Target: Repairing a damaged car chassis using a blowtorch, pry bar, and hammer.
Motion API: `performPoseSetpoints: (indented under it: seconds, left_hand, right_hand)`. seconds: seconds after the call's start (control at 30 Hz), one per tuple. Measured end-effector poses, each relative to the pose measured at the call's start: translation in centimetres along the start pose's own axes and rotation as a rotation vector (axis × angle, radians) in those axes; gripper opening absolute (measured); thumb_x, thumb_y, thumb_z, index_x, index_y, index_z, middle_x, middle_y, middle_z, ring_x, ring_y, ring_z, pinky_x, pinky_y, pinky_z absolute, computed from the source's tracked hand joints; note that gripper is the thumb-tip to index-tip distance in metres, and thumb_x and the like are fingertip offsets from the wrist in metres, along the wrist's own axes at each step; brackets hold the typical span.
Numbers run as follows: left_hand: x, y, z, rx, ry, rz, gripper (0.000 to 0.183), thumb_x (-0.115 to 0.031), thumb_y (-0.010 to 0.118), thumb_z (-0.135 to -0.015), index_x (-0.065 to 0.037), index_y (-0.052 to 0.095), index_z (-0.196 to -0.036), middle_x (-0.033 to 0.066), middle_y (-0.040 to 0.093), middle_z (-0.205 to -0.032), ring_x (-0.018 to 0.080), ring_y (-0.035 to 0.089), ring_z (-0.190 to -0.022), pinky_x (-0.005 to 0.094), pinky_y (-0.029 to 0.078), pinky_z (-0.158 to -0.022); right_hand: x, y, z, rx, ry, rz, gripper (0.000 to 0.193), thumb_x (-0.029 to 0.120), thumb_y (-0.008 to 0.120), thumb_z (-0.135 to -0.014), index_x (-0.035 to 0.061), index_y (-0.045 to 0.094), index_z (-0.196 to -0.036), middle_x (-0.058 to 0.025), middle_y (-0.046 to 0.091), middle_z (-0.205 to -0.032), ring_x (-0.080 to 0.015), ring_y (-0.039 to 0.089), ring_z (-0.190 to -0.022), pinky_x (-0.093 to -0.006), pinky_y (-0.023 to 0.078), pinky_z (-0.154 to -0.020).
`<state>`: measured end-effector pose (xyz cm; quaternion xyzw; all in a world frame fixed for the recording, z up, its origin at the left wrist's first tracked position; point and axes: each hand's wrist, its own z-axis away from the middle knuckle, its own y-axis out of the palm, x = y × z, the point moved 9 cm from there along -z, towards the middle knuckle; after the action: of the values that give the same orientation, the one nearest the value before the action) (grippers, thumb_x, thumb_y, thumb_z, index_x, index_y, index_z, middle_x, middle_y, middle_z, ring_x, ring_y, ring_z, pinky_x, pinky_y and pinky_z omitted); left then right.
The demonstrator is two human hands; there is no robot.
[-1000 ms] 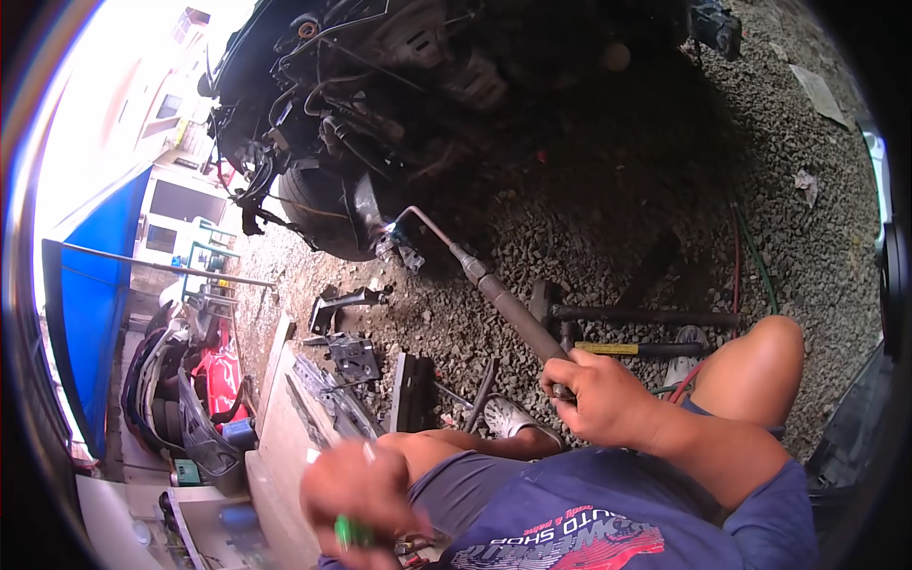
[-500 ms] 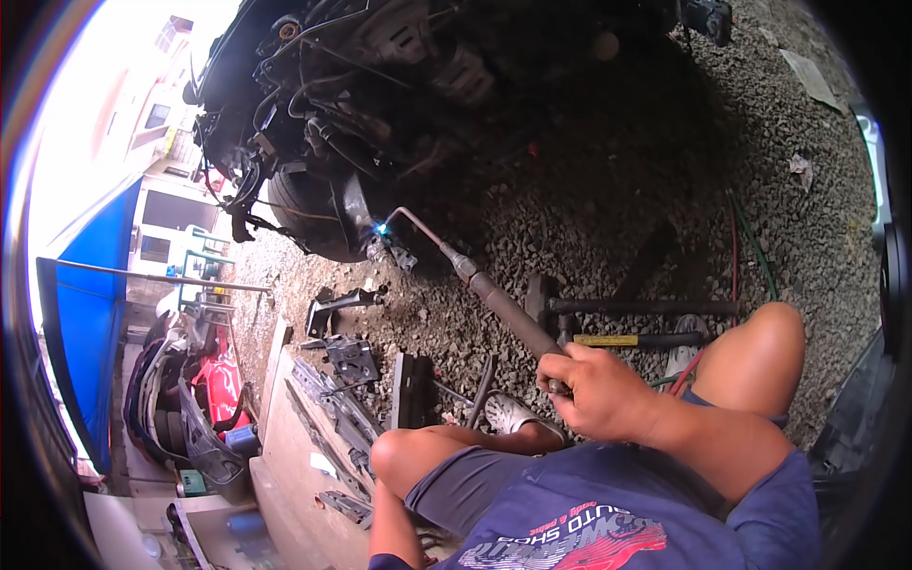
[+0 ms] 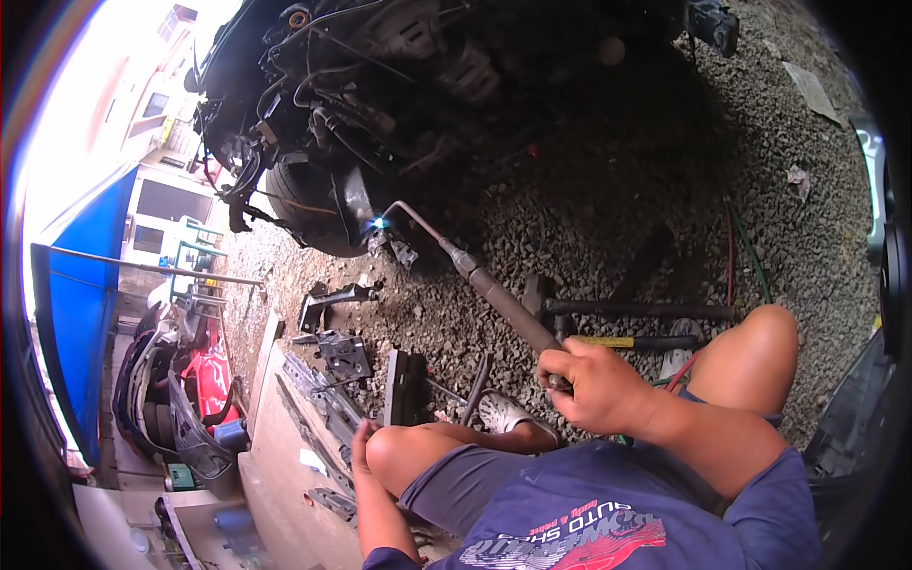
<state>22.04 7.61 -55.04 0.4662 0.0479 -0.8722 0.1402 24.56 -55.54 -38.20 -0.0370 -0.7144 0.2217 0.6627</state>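
My right hand [image 3: 600,389] is wrapped round the rear of a gas torch [image 3: 513,309]. The torch reaches away to the upper left, and its thin neck bends down at the tip. A bright blue-white flame [image 3: 380,224] burns there, against the lower end of a dark metal bracket [image 3: 355,195]. That bracket hangs from the stripped vehicle underside [image 3: 380,104], beside a tyre [image 3: 285,195]. My left hand [image 3: 362,448] holds nothing; it lies against the outer side of my left knee, fingers extended upward and partly hard to make out.
On the gravel lie a sledgehammer [image 3: 636,309], a yellow-and-black-handled hammer [image 3: 646,342] and several loose metal parts [image 3: 344,353]. Red and green hoses [image 3: 750,242] trail at the right. Car bumpers [image 3: 157,408] and a blue panel [image 3: 81,304] stand at the left.
My left hand has come up into view beside the left knee. The right hand keeps its grip on the torch, and the flame stays at the bracket's lower end.
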Motion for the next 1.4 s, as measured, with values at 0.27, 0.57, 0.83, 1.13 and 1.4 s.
performPoseSetpoints:
  seconds: [0.27, 0.57, 0.83, 1.13, 1.4]
  left_hand:
    - [-12.1, 15.6, -1.5, 0.047, 0.107, -0.434, 0.021, -0.031, 0.070, -0.110, -0.010, 0.072, -0.104, 0.0007, 0.070, -0.090, 0.0145, 0.066, -0.082, 0.0335, 0.054, -0.076]
    - [-5.2, 18.4, -3.4, 0.161, -0.122, -1.320, 0.032, -0.033, 0.074, -0.107, -0.002, 0.081, -0.116, 0.0036, 0.080, -0.100, 0.0130, 0.070, -0.088, 0.0331, 0.055, -0.082]
    - [-5.0, 18.6, -4.1, 0.138, -0.135, -1.305, 0.031, -0.033, 0.078, -0.105, -0.002, 0.081, -0.110, 0.0014, 0.076, -0.088, 0.0125, 0.065, -0.077, 0.0333, 0.053, -0.072]
    - [-5.2, 18.5, -4.1, 0.143, -0.117, -1.283, 0.029, -0.032, 0.078, -0.105, -0.004, 0.082, -0.109, 0.0023, 0.076, -0.087, 0.0127, 0.066, -0.076, 0.0329, 0.052, -0.070]
    - [-4.9, 18.6, -4.4, 0.165, -0.121, -1.280, 0.028, -0.029, 0.076, -0.106, -0.002, 0.081, -0.111, 0.0022, 0.077, -0.091, 0.0118, 0.067, -0.079, 0.0330, 0.055, -0.074]
  right_hand:
    - [-0.6, 0.2, 0.3, 0.026, 0.034, 0.039, 0.019, 0.011, 0.074, -0.092, 0.0121, 0.069, -0.110, -0.0173, 0.066, -0.100, -0.0407, 0.071, -0.091, -0.0508, 0.058, -0.082]
    - [-1.1, -0.2, 0.8, 0.018, 0.043, 0.033, 0.019, 0.013, 0.074, -0.092, 0.0126, 0.069, -0.110, -0.0175, 0.066, -0.101, -0.0414, 0.072, -0.092, -0.0514, 0.058, -0.082]
    - [-1.3, -0.2, 0.7, -0.003, 0.038, 0.026, 0.015, 0.011, 0.075, -0.092, 0.0116, 0.069, -0.106, -0.0159, 0.066, -0.097, -0.0396, 0.071, -0.087, -0.0494, 0.057, -0.079]
    - [-1.5, -0.2, 0.7, -0.020, 0.045, 0.023, 0.016, 0.010, 0.075, -0.091, 0.0106, 0.069, -0.105, -0.0165, 0.066, -0.098, -0.0401, 0.071, -0.087, -0.0497, 0.056, -0.077]
    - [-2.2, 0.0, 0.7, -0.020, 0.060, -0.008, 0.018, 0.011, 0.075, -0.089, 0.0086, 0.068, -0.105, -0.0182, 0.067, -0.095, -0.0418, 0.070, -0.088, -0.0511, 0.056, -0.079]
